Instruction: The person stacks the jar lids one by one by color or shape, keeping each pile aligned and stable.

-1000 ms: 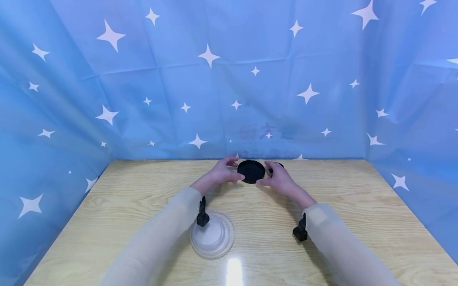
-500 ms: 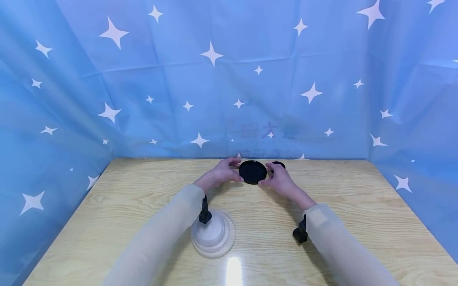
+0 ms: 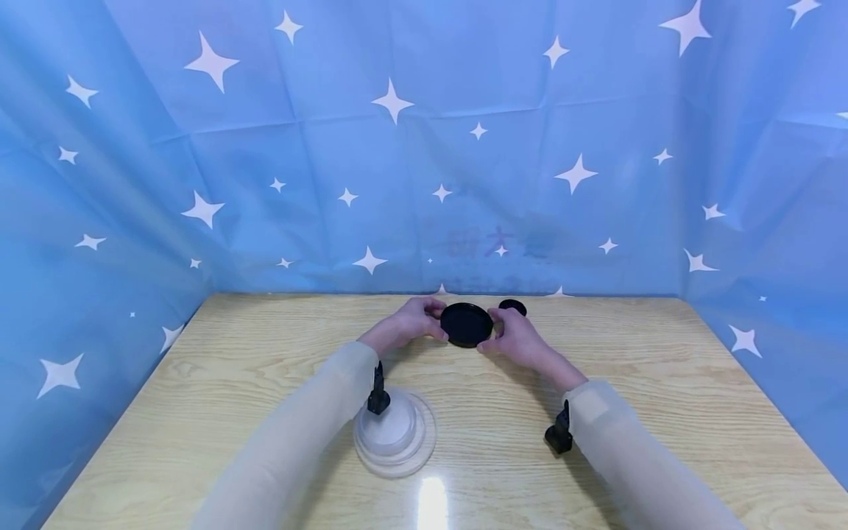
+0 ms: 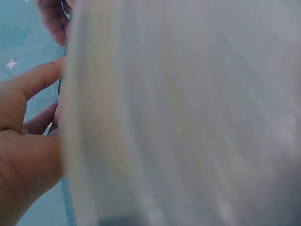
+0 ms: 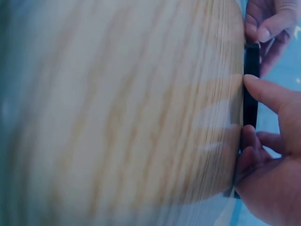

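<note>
A shallow black round dish (image 3: 467,325) with a low rim lies near the table's far edge in the head view. My left hand (image 3: 419,319) grips its left side, thumb toward me and fingers behind. On the opposite side my right hand (image 3: 515,338) holds the rim between thumb and fingers. The dish shows edge-on as a dark band (image 5: 251,94) in the right wrist view, right by the thumb of that hand. Much of the left wrist view is taken up by a blurred pale surface, with the left hand (image 4: 28,122) at its edge.
Just behind the right hand sits a smaller black round piece (image 3: 513,306). A whitish, translucent round stepped object (image 3: 405,458) stands nearer, partly under the left forearm. A blue star-patterned curtain (image 3: 318,147) borders the wooden table (image 3: 218,368) at the back and sides.
The black dish has shifted slightly toward me, both hands staying at its sides. More of the smaller black piece shows behind the right hand. The view shifted slightly early on.
</note>
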The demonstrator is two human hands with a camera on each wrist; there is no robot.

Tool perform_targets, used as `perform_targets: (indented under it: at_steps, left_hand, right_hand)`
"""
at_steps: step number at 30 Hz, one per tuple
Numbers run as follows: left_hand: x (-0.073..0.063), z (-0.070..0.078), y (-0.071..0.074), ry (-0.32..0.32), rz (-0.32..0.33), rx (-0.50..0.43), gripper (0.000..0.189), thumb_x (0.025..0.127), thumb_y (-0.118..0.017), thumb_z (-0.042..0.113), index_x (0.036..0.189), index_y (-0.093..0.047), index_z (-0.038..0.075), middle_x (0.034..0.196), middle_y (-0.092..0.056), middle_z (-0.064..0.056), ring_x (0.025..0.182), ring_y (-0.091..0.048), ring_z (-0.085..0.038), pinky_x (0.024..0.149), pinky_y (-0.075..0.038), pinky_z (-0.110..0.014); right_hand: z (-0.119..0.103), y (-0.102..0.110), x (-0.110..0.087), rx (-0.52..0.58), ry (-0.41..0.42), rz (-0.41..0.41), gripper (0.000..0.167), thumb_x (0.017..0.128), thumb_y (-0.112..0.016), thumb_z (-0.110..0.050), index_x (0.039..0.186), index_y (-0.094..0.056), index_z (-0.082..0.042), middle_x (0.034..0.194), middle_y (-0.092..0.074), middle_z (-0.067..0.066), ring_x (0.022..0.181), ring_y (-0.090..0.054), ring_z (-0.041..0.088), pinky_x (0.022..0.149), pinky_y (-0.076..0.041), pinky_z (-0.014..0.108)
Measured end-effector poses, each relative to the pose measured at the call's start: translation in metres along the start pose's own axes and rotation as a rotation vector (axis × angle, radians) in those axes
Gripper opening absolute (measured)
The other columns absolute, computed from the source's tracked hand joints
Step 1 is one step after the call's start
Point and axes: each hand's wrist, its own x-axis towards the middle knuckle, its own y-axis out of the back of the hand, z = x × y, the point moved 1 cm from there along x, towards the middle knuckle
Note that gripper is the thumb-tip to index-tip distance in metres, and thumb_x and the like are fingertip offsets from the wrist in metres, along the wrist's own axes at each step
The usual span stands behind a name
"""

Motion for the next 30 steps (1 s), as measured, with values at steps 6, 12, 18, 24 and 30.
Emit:
perform_targets:
  at_steps: [6,12,18,24,30]
  left_hand:
    - [0.0015,-0.0008,0.0,-0.013,-0.014,0.023,0.071,0.079,-0.077,-0.015,0.144,-0.05,-0.006,0.126,-0.056,-0.019,0.104,-0.059,-0.025,0.084,-0.052,-0.028]
    - [0.0005,-0.0011,-0.0001,-0.033,-0.018,0.059,0.071,0.078,-0.077,-0.016,0.143,-0.05,-0.006,0.125,-0.056,-0.019,0.109,-0.061,-0.029,0.087,-0.053,-0.03]
    - [-0.0008,0.0002,-0.0018,-0.042,-0.018,0.109,0.074,0.076,-0.08,-0.015,0.142,-0.05,-0.006,0.127,-0.056,-0.018,0.111,-0.063,-0.03,0.091,-0.053,-0.031]
    - [-0.0042,0.0039,-0.0035,-0.031,-0.017,0.13,0.072,0.078,-0.081,-0.013,0.142,-0.051,-0.004,0.13,-0.054,-0.018,0.112,-0.061,-0.031,0.091,-0.053,-0.033]
    - [-0.0054,0.0031,-0.0051,-0.046,0.0,0.256,0.071,0.076,-0.086,-0.006,0.14,-0.054,-0.002,0.128,-0.057,-0.015,0.111,-0.056,-0.026,0.095,-0.049,-0.034]
  right_hand:
    - [0.0006,-0.0001,-0.0018,0.002,0.016,0.003,0.08,0.083,-0.086,-0.011,0.144,-0.043,0.017,0.118,-0.058,0.025,0.082,-0.06,0.024,0.074,-0.05,0.037]
    - [0.0001,-0.0015,-0.001,0.004,0.029,0.017,0.076,0.082,-0.086,-0.011,0.14,-0.047,0.018,0.097,-0.058,0.016,0.078,-0.058,0.023,0.071,-0.048,0.035]
    - [0.0015,-0.0024,-0.0011,0.005,0.006,0.019,0.072,0.082,-0.086,-0.013,0.138,-0.051,0.015,0.094,-0.058,0.013,0.08,-0.055,0.024,0.071,-0.046,0.035]
    - [-0.0005,-0.0009,-0.0024,0.006,-0.006,0.019,0.075,0.083,-0.087,-0.014,0.14,-0.049,0.015,0.102,-0.06,0.016,0.086,-0.056,0.026,0.076,-0.047,0.038]
    - [-0.0005,-0.0008,-0.0069,0.011,-0.035,-0.001,0.077,0.083,-0.087,-0.017,0.143,-0.049,0.012,0.12,-0.06,0.022,0.096,-0.058,0.029,0.081,-0.051,0.041]
